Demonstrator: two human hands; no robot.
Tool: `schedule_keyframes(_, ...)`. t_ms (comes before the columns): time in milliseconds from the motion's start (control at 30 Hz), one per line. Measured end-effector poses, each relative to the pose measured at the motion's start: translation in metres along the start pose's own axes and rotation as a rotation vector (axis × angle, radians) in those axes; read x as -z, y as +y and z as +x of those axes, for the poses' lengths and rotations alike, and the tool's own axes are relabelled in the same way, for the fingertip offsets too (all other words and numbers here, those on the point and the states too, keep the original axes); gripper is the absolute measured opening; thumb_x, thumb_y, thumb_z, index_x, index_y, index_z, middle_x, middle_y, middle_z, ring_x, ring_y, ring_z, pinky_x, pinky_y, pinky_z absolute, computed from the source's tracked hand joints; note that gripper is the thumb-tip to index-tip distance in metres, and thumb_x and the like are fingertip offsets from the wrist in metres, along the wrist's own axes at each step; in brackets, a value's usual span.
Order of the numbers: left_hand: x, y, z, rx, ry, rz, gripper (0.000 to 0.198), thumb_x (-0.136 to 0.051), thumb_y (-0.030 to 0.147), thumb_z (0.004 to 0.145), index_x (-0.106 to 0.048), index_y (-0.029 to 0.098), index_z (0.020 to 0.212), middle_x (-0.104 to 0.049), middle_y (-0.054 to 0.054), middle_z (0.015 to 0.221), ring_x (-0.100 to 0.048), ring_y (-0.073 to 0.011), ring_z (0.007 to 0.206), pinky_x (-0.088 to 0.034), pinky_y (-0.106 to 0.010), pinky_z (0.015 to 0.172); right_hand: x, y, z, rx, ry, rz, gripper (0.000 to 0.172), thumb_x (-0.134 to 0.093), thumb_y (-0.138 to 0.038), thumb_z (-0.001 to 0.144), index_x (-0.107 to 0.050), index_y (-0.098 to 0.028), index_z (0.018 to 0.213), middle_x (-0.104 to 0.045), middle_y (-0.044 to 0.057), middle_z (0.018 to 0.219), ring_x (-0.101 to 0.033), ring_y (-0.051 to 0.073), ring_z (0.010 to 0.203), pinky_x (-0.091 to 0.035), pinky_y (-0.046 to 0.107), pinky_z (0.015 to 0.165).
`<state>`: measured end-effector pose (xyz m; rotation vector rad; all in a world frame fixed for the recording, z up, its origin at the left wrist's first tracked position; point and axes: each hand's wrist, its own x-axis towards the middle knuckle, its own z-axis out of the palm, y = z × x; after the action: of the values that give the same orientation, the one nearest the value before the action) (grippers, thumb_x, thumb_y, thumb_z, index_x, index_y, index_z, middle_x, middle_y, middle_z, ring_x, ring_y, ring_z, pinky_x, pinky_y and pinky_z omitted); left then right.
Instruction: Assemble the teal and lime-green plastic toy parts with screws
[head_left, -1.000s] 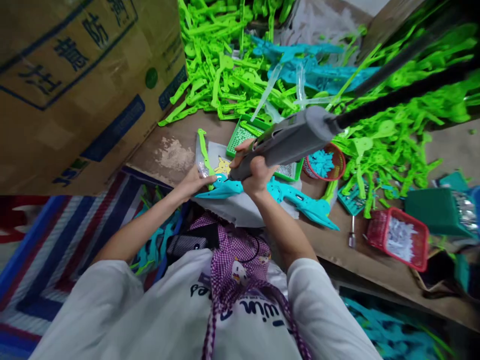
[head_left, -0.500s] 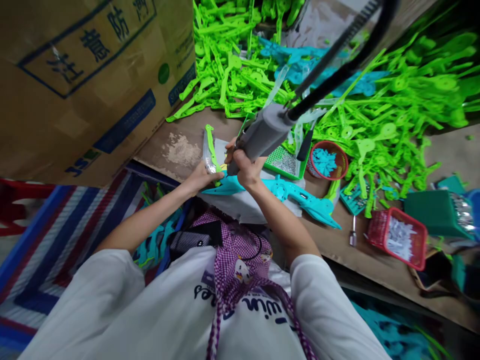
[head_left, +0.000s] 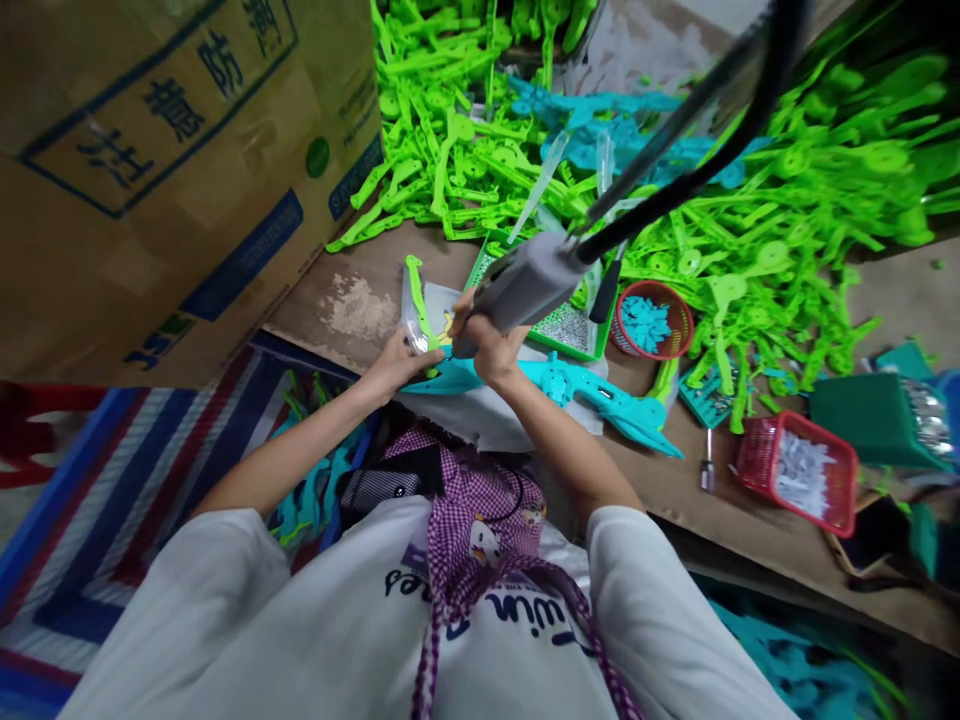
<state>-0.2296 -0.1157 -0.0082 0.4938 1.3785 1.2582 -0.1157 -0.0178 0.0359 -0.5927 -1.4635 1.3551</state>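
My right hand (head_left: 492, 348) is wrapped round a grey electric screwdriver (head_left: 529, 280), which leans with its tip down over a long turquoise plastic part (head_left: 555, 378). My left hand (head_left: 397, 362) grips the left end of that part, thumb stretched along its top by the screwdriver's tip. A slim bright green plastic arm (head_left: 417, 295) sticks up just beyond the left thumb. Another green piece (head_left: 664, 385) shows at the part's right end. The turquoise part lies across a pale sheet (head_left: 491, 425) at the table edge. My right hand hides the part's middle.
Heaped green plastic pieces (head_left: 780, 260) cover the back and right. A green tray (head_left: 566, 325) of small metal bits, a round red basket (head_left: 679, 320) and a rectangular red basket (head_left: 799, 475) stand to the right. A large carton (head_left: 187, 180) blocks the left; a black cord (head_left: 675, 200) hangs overhead.
The view has shifted slightly. The screwdriver leans a little lower over the turquoise part. Both hands keep their grips in nearly the same places.
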Motion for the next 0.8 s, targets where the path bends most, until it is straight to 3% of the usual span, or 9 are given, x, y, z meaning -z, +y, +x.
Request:
schedule_keyframes(67, 0.005, -0.008, -0.004, 0.016, 0.023, -0.007, 0.063, -0.089, 0.047, 0.066, -0.055, 0.017, 0.11, -0.075, -0.006, 0.086, -0.073, -0.0203, 0.078, -0.061, -0.034, 0.073, 0.012, -0.004, 0.019, 0.042, 0.174, -0.014, 0.055, -0.055, -0.076, 0.081, -0.065, -0.022, 0.082, -0.053, -0.003, 0.054, -0.054, 0.013, 0.045, -0.048, 0.031, 0.047)
schedule_keyframes(133, 0.011, -0.018, -0.014, -0.08, 0.061, 0.053, 0.064, -0.087, 0.049, 0.068, -0.057, 0.017, 0.114, -0.073, -0.012, 0.108, -0.072, -0.0235, 0.097, -0.061, -0.037, 0.085, 0.028, -0.005, 0.044, 0.114, 0.312, -0.071, 0.056, -0.045, -0.076, 0.087, -0.064, -0.023, 0.086, -0.053, -0.002, 0.059, -0.054, 0.013, 0.046, -0.047, 0.03, 0.046)
schedule_keyframes(200, 0.016, -0.027, -0.027, -0.253, 0.152, 0.202, 0.07, -0.087, 0.047, 0.067, -0.057, 0.019, 0.124, -0.065, -0.014, 0.129, -0.068, -0.0252, 0.112, -0.059, -0.039, 0.092, 0.043, 0.002, 0.07, 0.172, 0.347, -0.175, 0.055, -0.046, -0.076, 0.088, -0.062, -0.024, 0.084, -0.053, -0.002, 0.062, -0.056, 0.013, 0.048, -0.049, 0.031, 0.049)
schedule_keyframes(267, 0.021, -0.034, -0.042, -0.395, 0.271, 0.401, 0.068, -0.085, 0.046, 0.07, -0.06, 0.022, 0.128, -0.059, -0.013, 0.137, -0.068, -0.0231, 0.109, -0.059, -0.037, 0.091, 0.052, 0.014, 0.091, 0.175, 0.318, -0.281, 0.055, -0.051, -0.076, 0.085, -0.061, -0.023, 0.079, -0.051, -0.003, 0.059, -0.056, 0.013, 0.049, -0.051, 0.032, 0.052)
schedule_keyframes(400, 0.029, -0.035, -0.057, -0.422, 0.297, 0.603, 0.037, -0.074, 0.046, 0.082, -0.074, 0.022, 0.11, -0.071, -0.006, 0.107, -0.069, -0.0156, 0.079, -0.06, -0.029, 0.073, 0.051, 0.038, 0.11, 0.129, 0.287, -0.321, 0.061, -0.046, -0.079, 0.086, -0.061, -0.021, 0.08, -0.05, -0.005, 0.056, -0.058, 0.013, 0.05, -0.054, 0.035, 0.057)
schedule_keyframes(567, 0.034, -0.037, -0.047, -0.254, 0.259, 0.38, 0.036, -0.076, 0.051, 0.078, -0.078, 0.018, 0.092, -0.073, -0.002, 0.072, -0.064, -0.0132, 0.054, -0.054, -0.023, 0.053, 0.043, 0.052, 0.119, 0.141, 0.303, -0.285, 0.059, -0.052, -0.082, 0.079, -0.058, -0.023, 0.077, -0.049, -0.005, 0.054, -0.055, 0.013, 0.046, -0.048, 0.031, 0.051)
schedule_keyframes(800, 0.027, -0.041, -0.043, -0.248, 0.298, 0.223, 0.041, -0.083, 0.053, 0.069, -0.079, 0.018, 0.087, -0.073, -0.002, 0.073, -0.067, -0.0155, 0.06, -0.063, -0.029, 0.06, 0.049, 0.065, 0.123, 0.124, 0.263, -0.283, 0.059, -0.05, -0.082, 0.081, -0.057, -0.024, 0.078, -0.048, -0.004, 0.058, -0.054, 0.014, 0.048, -0.051, 0.034, 0.054)
